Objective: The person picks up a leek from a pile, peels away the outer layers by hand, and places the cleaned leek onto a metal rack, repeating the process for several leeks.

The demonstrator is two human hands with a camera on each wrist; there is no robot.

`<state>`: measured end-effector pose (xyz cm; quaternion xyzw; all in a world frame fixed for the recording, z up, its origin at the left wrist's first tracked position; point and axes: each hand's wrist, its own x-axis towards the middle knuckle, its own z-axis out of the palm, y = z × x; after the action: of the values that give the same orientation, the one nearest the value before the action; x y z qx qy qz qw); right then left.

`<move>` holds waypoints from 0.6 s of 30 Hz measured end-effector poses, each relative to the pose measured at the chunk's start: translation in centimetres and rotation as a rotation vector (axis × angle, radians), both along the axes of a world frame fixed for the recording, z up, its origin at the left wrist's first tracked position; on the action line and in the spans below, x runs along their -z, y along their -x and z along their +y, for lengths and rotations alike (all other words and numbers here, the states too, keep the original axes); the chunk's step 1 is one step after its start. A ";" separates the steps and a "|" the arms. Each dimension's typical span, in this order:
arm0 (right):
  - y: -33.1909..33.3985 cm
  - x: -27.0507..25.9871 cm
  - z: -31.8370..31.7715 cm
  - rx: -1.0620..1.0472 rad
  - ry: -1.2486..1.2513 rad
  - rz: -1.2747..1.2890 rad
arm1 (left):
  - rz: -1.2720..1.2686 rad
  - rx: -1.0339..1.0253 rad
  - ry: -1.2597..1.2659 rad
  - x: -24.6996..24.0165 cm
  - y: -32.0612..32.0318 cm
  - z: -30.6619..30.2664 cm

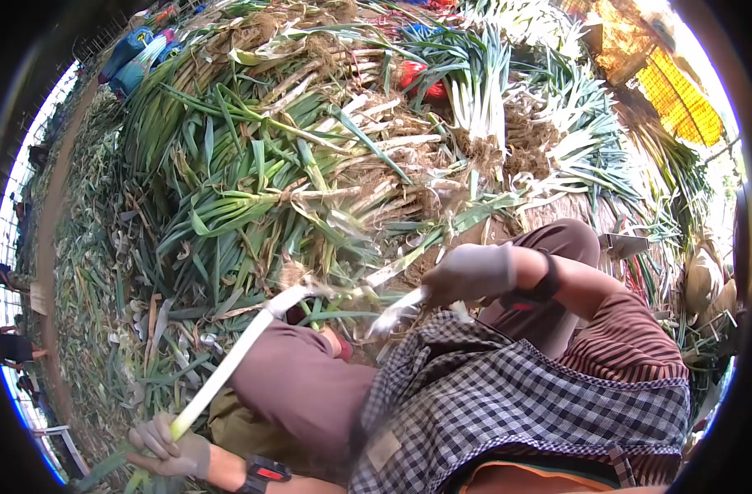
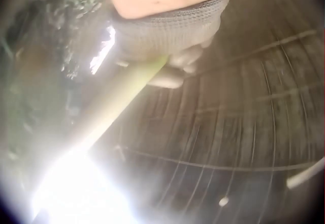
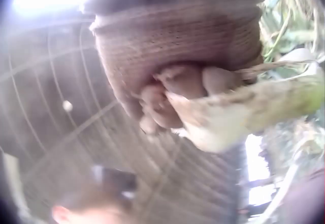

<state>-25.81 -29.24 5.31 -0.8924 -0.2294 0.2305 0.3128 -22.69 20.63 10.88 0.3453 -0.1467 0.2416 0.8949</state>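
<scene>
My gloved left hand [image 1: 166, 449] is at the lower left of the head view, gripping a long leek [image 1: 228, 370] by its green end. The white shaft slants up to the right, its root end above my knee. In the left wrist view the fingers curl round the leek [image 2: 129, 89]; glare covers its lower part. My gloved right hand [image 1: 470, 272] is over my other knee, holding a pale, blurred strip of leek peel [image 1: 396, 311]. The right wrist view shows curled fingers and the brownish-white peel [image 3: 223, 120] against them.
A big heap of untrimmed leeks [image 1: 252, 165] with earthy roots lies in front of me. Cleaned leeks [image 1: 483, 82] stand in a bundle at the back, near a red object [image 1: 421, 80]. Leaf scraps [image 1: 104, 288] cover the ground at left. A yellow crate [image 1: 680, 99] is at the far right.
</scene>
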 end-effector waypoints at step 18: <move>-4.0 3.7 10.6 0.200 -0.256 -0.541 | 0.142 -0.001 0.057 -1.4 3.5 -6.0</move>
<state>-21.83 -18.67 1.65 -0.8929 -0.2426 -0.0778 0.3712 -26.16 14.61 12.29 0.3359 -0.0759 0.2210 0.9125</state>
